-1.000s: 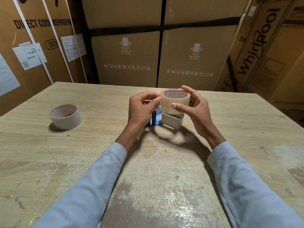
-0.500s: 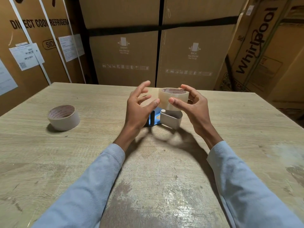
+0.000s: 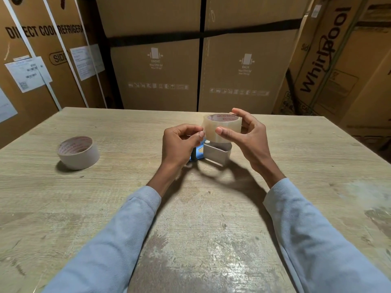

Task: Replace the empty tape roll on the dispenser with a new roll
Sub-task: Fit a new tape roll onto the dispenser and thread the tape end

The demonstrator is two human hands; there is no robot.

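Note:
My right hand [image 3: 247, 140] holds a roll of clear tape [image 3: 222, 127] just above the tape dispenser [image 3: 213, 155], thumb on its near side and fingers behind. The dispenser is blue and grey metal and lies on the wooden table [image 3: 190, 218], partly hidden by both hands. My left hand [image 3: 179, 142] pinches at the roll's left side with thumb and forefinger, seemingly at the tape's end. A bare cardboard tape core [image 3: 78, 152] lies on the table far to the left, away from both hands.
Tall cardboard appliance boxes [image 3: 190, 60] stand close behind the table's far edge and along both sides. The table's surface is scuffed and stained near me.
My left hand opened its fingers half a second ago and has now closed again in a pinch at the roll's left side. The roll stays in my right hand, slightly raised.

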